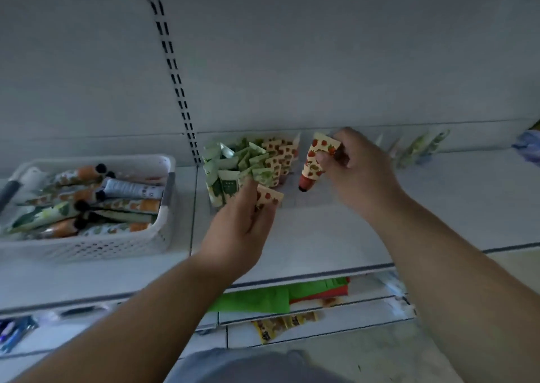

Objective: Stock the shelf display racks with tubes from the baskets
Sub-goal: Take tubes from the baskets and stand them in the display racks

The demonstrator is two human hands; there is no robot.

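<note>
— Tubes, where are they?
— Head view: right hand (356, 163) pinches a strawberry tube (317, 160) above the shelf (409, 207), cap down. Left hand (242, 225) grips another strawberry tube (270, 197) just beside the stocked green and strawberry rows (251, 163).
— And the basket (87, 245)?
— Left on the shelf, holding more tubes.
</note>
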